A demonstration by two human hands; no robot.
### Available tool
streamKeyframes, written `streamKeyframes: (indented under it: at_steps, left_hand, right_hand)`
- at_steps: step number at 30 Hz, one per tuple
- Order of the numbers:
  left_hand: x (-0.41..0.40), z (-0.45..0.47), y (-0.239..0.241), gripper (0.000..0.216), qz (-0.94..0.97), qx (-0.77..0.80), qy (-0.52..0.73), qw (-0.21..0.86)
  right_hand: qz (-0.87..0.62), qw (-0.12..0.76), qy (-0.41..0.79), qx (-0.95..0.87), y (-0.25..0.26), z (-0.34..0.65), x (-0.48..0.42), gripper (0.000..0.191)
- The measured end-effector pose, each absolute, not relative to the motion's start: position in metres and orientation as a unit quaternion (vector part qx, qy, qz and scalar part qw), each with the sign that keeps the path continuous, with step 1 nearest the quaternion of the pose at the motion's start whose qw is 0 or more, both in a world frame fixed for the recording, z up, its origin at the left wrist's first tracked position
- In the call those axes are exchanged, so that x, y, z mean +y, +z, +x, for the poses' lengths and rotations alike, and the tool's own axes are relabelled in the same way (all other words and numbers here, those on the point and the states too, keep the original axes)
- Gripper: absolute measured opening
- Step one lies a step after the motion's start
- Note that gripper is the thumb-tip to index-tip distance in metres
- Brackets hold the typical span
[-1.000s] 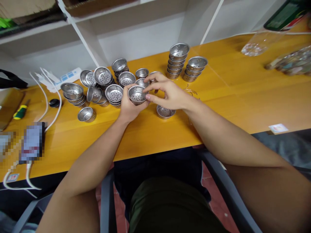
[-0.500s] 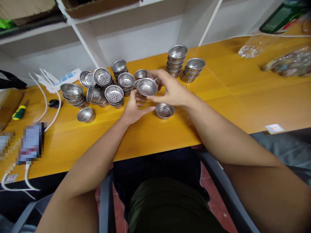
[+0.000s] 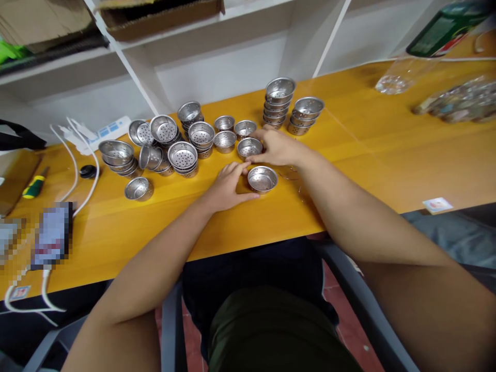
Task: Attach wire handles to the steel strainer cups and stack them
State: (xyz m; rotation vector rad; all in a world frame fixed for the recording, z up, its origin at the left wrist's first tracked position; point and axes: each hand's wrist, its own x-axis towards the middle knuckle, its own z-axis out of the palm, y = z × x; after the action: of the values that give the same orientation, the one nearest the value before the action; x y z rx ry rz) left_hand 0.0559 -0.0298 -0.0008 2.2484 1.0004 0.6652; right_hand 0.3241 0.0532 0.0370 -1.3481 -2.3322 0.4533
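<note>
Many small perforated steel strainer cups lie on the yellow wooden table (image 3: pixel 368 155). My left hand (image 3: pixel 227 187) rests on the table, fingers curled around the left side of a single cup (image 3: pixel 262 179), thumb and fingertips touching its rim. My right hand (image 3: pixel 277 147) lies just behind, its fingers against another cup (image 3: pixel 249 148) standing on the table. Loose and stacked cups (image 3: pixel 182 154) crowd the area to the left, and two taller stacks (image 3: pixel 278 99) stand behind my right hand.
A white power strip (image 3: pixel 104 128) with cables, a yellow-green screwdriver (image 3: pixel 33 186) and a black cap (image 3: pixel 88 170) lie at the left. Clear plastic bags (image 3: pixel 453 101) sit at the far right. White shelving with a cardboard box (image 3: pixel 163 13) rises behind.
My right hand took the cup from my left hand, carried it back and set it down on the table. My left hand dropped to the single cup nearer me.
</note>
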Motion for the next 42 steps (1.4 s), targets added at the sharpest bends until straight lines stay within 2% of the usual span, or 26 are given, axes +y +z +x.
streamKeyframes:
  at_steps: [3,6,11,14,17,20,22,24,26,28,31,33,38,42]
  left_hand:
    - [-0.034,0.062,0.003,0.089,0.838,0.390,0.258,0.281]
    - [-0.035,0.064,0.005,0.064,0.831,0.371,0.296,0.289]
    - [-0.028,0.055,-0.003,0.075,0.801,0.340,0.370,0.325]
    - [-0.022,0.051,-0.006,0.086,0.804,0.337,0.400,0.284]
    - [-0.017,0.047,-0.005,0.086,0.813,0.350,0.420,0.201]
    - [-0.011,0.043,-0.007,0.084,0.803,0.353,0.441,0.190]
    - [-0.007,0.041,-0.009,0.084,0.792,0.350,0.449,0.220]
    - [-0.002,0.039,-0.012,0.087,0.781,0.352,0.456,0.241]
    - [0.002,0.038,-0.014,0.091,0.771,0.354,0.468,0.248]
    - [0.004,0.037,-0.015,0.095,0.764,0.354,0.477,0.254]
    - [0.005,0.039,-0.016,0.098,0.757,0.354,0.480,0.268]
    - [0.003,0.040,-0.016,0.098,0.749,0.353,0.482,0.287]
    - [0.000,0.042,-0.018,0.099,0.722,0.354,0.486,0.342]
    - [0.002,0.041,-0.022,0.098,0.713,0.343,0.496,0.357]
  right_hand:
    - [-0.495,0.252,0.158,-0.816,0.033,0.315,0.049,0.080]
    - [-0.474,0.296,0.186,-0.808,0.030,0.314,0.049,0.084]
    - [-0.474,0.328,0.196,-0.793,0.031,0.322,0.056,0.069]
    - [-0.490,0.343,0.172,-0.783,0.045,0.333,0.057,0.055]
    - [-0.525,0.287,0.173,-0.783,0.073,0.356,0.050,0.032]
    - [-0.564,0.129,0.171,-0.797,0.101,0.382,0.032,0.012]
    - [-0.574,0.044,0.170,-0.800,0.111,0.394,0.011,0.009]
    - [-0.562,-0.003,0.173,-0.809,0.111,0.402,-0.016,0.002]
    - [-0.542,-0.034,0.192,-0.817,0.101,0.407,-0.046,0.008]
    - [-0.513,0.003,0.211,-0.832,0.085,0.412,-0.072,0.003]
    - [-0.479,0.044,0.203,-0.853,0.062,0.419,-0.091,0.016]
    - [-0.472,0.049,0.183,-0.861,0.053,0.420,-0.092,0.018]
    - [-0.461,-0.001,0.156,-0.874,0.055,0.411,-0.077,0.023]
    - [-0.457,-0.050,0.138,-0.877,0.062,0.396,-0.069,0.018]
